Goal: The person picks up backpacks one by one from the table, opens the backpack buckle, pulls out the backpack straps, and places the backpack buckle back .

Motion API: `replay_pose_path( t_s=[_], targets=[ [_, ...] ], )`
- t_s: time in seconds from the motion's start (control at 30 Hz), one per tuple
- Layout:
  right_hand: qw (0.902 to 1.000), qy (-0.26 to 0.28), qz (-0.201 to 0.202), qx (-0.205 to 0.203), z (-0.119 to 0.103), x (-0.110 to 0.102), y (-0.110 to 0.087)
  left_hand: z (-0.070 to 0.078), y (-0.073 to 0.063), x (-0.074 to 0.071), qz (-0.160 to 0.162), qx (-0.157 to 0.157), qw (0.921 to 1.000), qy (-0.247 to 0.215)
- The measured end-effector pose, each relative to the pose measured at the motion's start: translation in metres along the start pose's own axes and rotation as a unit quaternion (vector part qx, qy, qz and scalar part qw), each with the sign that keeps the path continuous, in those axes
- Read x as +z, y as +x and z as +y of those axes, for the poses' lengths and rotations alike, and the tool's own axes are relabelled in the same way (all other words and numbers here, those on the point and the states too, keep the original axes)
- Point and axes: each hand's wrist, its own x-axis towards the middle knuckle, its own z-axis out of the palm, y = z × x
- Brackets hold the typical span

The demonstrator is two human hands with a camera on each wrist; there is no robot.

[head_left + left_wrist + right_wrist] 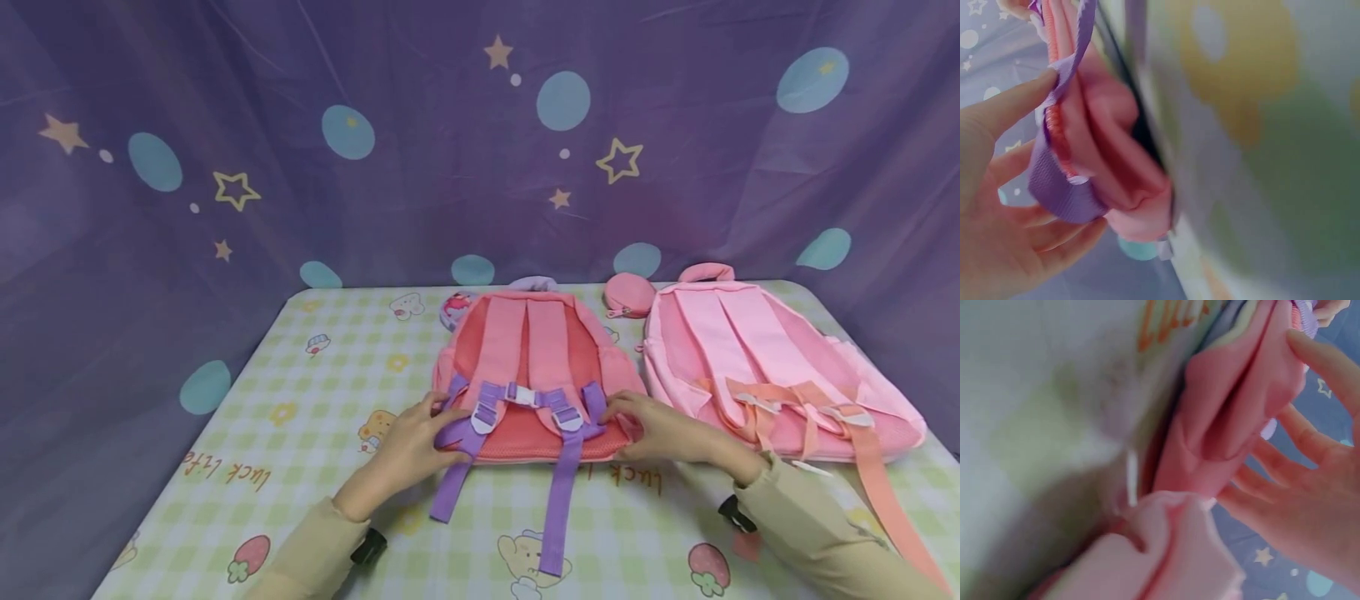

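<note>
Left hand, right hand: fingers spread, touching coral backpack at lower sides, probably steadying it; purple straps face up, seemingly for access

The coral-pink backpack lies back panel up on the checked tablecloth, lilac handle at the far end; a white clip joins its 2 shoulder straps, and 2 purple webbing tails trail nearward.
</note>
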Motion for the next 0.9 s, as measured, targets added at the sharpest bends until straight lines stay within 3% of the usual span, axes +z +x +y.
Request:
replay_pose_path(
  t_s=[0.2,0.33,0.47,0.67,0.9],
  targets=[
    [0.9996,-0.017,-0.015,0.015,-0.017,-0.011,0.005,0.002,0.002,-0.017,-0.033,0.007,0.9994,-0.004],
    [0.9991,-0.023,-0.012,0.033,-0.028,-0.021,0.009,0.005,0.007,-0.028,-0.02,0.027,0.9994,0.01],
    [0.9991,-0.036,0.0,0.022,-0.037,-0.024,0.016,0.009,0.017,-0.034,-0.009,0.059,0.998,0.02],
    [0.9976,-0.066,0.006,-0.019,-0.046,-0.02,0.034,0.018,0.039,-0.035,-0.008,0.096,0.995,0.027],
    [0.9976,-0.067,0.002,-0.017,-0.045,-0.014,0.055,0.025,0.058,-0.03,-0.039,0.086,0.9955,0.006]
  ],
)
